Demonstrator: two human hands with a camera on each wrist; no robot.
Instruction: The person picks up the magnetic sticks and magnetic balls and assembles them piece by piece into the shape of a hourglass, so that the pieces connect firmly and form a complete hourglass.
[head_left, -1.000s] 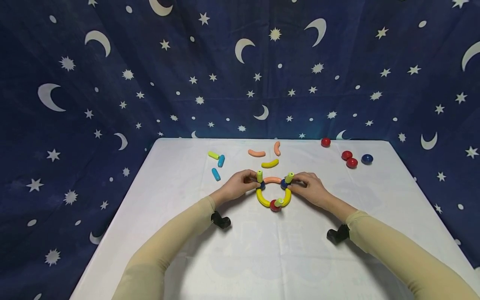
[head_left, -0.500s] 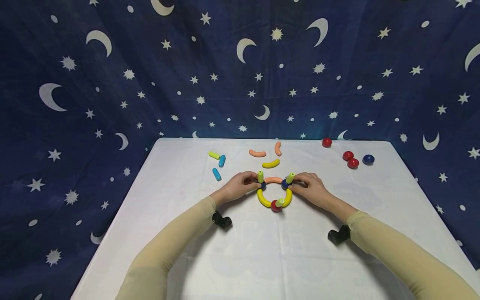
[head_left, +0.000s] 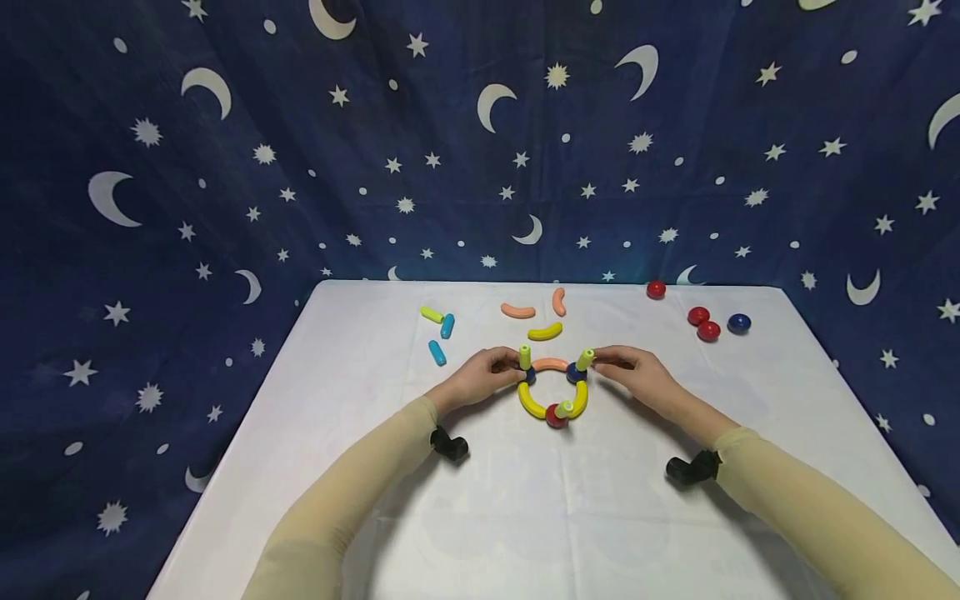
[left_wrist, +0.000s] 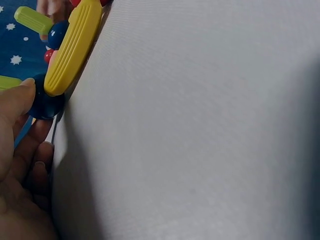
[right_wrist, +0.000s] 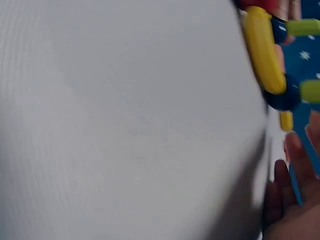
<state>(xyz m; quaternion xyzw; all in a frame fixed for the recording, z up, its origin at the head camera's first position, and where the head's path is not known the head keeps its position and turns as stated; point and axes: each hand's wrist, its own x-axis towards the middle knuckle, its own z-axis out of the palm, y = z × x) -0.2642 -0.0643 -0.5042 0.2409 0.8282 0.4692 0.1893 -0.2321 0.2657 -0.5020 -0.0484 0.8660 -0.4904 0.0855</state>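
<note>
A ring of toy pieces lies mid-table. It joins an orange curved stick (head_left: 551,364), two yellow curved sticks (head_left: 531,402), a red ball (head_left: 556,417) and two blue balls. Light-green rods stand up from the balls. My left hand (head_left: 480,377) pinches the left blue ball (left_wrist: 48,102) between thumb and fingers; its green rod (head_left: 525,357) is upright. At the right blue ball (head_left: 576,374), whose green rod (head_left: 586,359) leans slightly right, my right hand (head_left: 637,377) is just beside the ring. The right wrist view shows its fingers (right_wrist: 295,145) apart from that ball.
Behind the ring lie a yellow curved stick (head_left: 545,332) and two orange ones (head_left: 518,311). Back left are two blue rods (head_left: 437,352) and a green rod (head_left: 432,314). Several red balls (head_left: 708,332) and a blue ball (head_left: 738,323) sit back right on the white table (head_left: 480,517).
My right hand has let go of the right blue ball and drawn slightly to the right. The left hand keeps its hold, and the ring stays together.
</note>
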